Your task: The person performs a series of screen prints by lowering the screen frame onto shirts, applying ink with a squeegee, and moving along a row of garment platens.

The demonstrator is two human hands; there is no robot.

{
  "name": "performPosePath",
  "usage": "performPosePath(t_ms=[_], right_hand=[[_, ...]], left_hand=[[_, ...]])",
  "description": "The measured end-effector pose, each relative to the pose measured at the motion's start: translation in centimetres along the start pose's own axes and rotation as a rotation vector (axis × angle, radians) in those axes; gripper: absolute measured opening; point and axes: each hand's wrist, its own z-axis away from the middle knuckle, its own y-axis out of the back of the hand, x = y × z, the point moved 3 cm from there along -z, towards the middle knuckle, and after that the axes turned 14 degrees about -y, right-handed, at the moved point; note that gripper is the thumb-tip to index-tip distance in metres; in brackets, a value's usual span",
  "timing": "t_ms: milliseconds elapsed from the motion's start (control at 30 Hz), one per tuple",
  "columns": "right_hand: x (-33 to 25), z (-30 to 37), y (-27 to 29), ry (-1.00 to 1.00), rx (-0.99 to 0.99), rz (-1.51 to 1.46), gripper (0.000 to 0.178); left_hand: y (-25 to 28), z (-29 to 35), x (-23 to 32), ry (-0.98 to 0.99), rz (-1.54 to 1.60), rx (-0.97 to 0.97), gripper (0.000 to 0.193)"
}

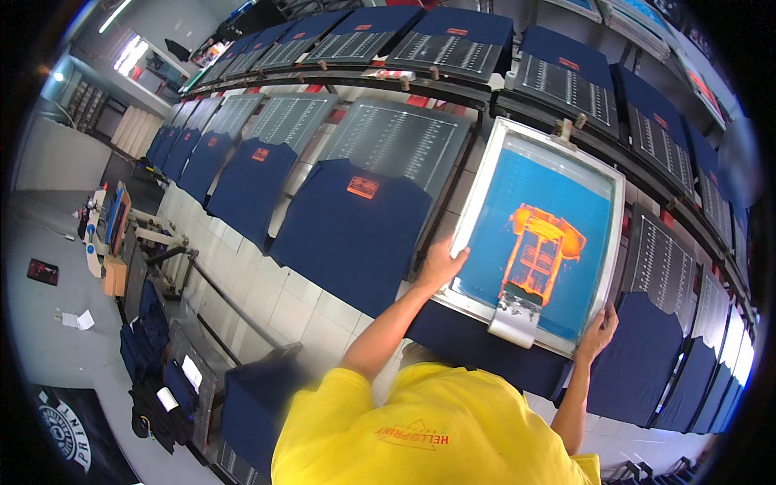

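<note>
Gripping a white-rimmed screen (489, 234) over a navy shirt (469, 343), a person in yellow curls the left hand (443, 263) around its left edge and the right hand (596, 330) near its lower right corner, the head view shows. A scraper (516, 319) rests below orange ink (550, 222); a printed shirt (347, 242) lies to the left.

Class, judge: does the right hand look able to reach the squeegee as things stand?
Probably yes: the squeegee lies close, apparently unblocked, though the right hand would first need to release the screen frame.
</note>
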Motion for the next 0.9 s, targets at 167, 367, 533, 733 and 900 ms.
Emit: performPosePath(t_ms=[167,367,533,733,900], right_hand=[[-0.7,0.6,0.4,0.053,-0.04,-0.069,0.033],[-2.0,1.2,0.6,0.191,-0.06,-0.089,0.029],[-3.2,1.4,0.6,0.325,-0.011,-0.061,0.027],[-6.0,3.4,1.2,0.541,-0.096,0.02,0.03],[-10.9,9.9,0.9,0.696,-0.613,0.157,0.056]], left_hand=[[0.2,0.0,2.4,0.008,-0.17,0.056,0.038],[0.0,0.1,0.7,0.061,-0.235,0.068,0.042],[0.1,0.0,2.1,-0.103,-0.38,0.263,0.04],[3.8,2.1,1.1,-0.188,-0.133,0.668,0.023],[3.9,9.2,4.5,-0.13,0.132,0.522,0.025]])
